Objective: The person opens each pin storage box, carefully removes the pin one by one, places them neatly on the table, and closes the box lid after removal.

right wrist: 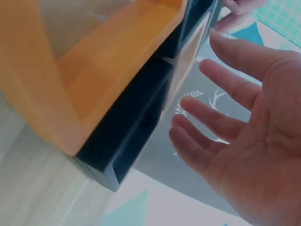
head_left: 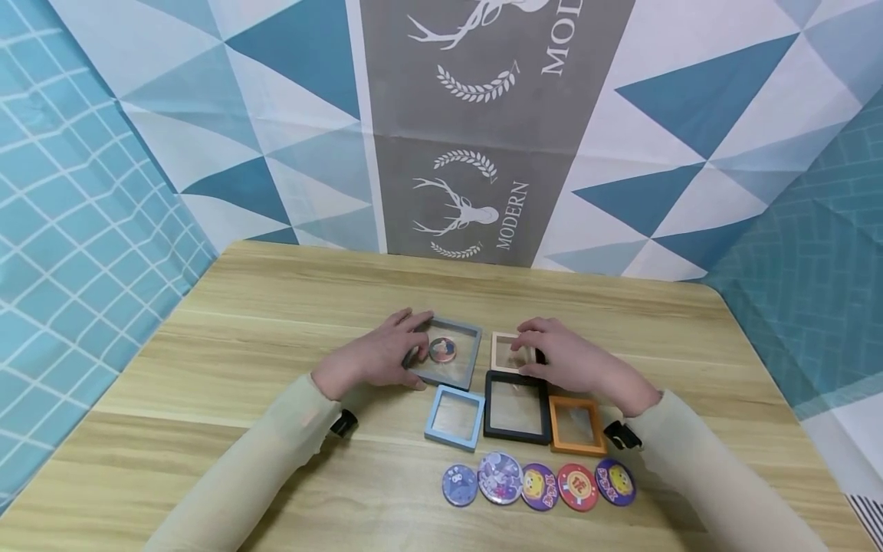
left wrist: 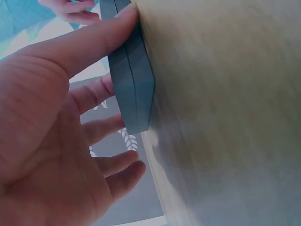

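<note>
My left hand [head_left: 379, 355] is at the left side of a large grey square display frame [head_left: 476, 354]. Its thumb lies along the frame's edge [left wrist: 134, 89] and its fingers reach round to the other side. Within that frame shows a small round badge [head_left: 442, 349] with a picture on it. Over the beige frame [head_left: 507, 336] my right hand [head_left: 569, 356] hovers, its fingers loosely bent and apart from the frames in the right wrist view. That hand partly hides the beige frame and a dark edge beside it.
Nearer to me lie a light blue frame [head_left: 431, 431], a black frame [head_left: 517, 438] and an orange frame [head_left: 578, 447]. In front of them is a row of several round badges [head_left: 500, 478], some overlapping. A patterned cloth [head_left: 455, 115] hangs behind the wooden table [head_left: 276, 322].
</note>
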The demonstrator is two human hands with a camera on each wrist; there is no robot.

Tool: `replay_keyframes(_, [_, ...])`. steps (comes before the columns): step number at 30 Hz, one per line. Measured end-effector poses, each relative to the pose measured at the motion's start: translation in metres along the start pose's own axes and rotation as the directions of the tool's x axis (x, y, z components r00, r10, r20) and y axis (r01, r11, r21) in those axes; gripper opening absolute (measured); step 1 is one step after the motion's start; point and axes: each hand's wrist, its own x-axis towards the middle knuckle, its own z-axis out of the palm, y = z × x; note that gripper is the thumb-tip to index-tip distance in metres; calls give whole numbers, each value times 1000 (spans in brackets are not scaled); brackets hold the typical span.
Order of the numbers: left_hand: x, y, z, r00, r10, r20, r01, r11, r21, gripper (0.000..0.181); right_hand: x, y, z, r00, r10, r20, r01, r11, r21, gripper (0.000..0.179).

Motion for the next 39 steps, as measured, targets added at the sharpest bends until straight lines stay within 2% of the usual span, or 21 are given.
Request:
replay_keyframes(3, [0, 0, 0, 1000, -18, 2, 18, 1000, 12, 43, -8, 0, -4, 998, 19, -62, -17, 999, 34, 31])
replay_keyframes(8, [-1, -1, 0, 998, -64, 27, 64, 998, 27, 69, -26, -1, -10, 985, 69, -160, -51, 993, 110, 29])
replay_keyframes(13, [-1, -6, -1, 998, -36, 53, 37, 999, -9, 74, -37, 3, -9, 976, 80, -201, -51, 987, 149, 31])
replay_keyframes(17, [-1, -9, -6, 999, -12, -43, 12, 1000, 4, 75, -39, 4, -10, 968, 63, -243, -24, 987, 159, 28])
replay_keyframes(20, [-1, -7, -10, 989, 2, -145, -4, 1000, -11, 77, -38, -1, -9, 956, 40, -289, 15, 983, 185, 27])
replay_keyframes(22, [-1, -1, -12, 978, 16, -208, -27, 998, -52, 77, -37, -7, -6, 948, 26, -317, 47, 974, 220, 32])
replay_keyframes(25, [1, 14, -10, 962, 38, -272, -82, 985, -154, 78, -36, -22, 2, 945, 34, -327, 78, 943, 324, 54])
replay_keyframes(29, [1, 38, -5, 953, 20, -304, -121, 940, -319, 75, -35, -43, 13, 950, 102, -296, 41, 897, 441, 85])
replay_keyframes(34, [-3, 58, -2, 942, 12, -335, -153, 904, -398, 71, -34, -58, 18, 925, 200, -322, -12, 864, 504, 89])
replay_keyframes(39, [-7, 66, 0, 940, 22, -339, -171, 894, -414, 72, -34, -62, 20, 902, 225, -368, 14, 838, 546, 93])
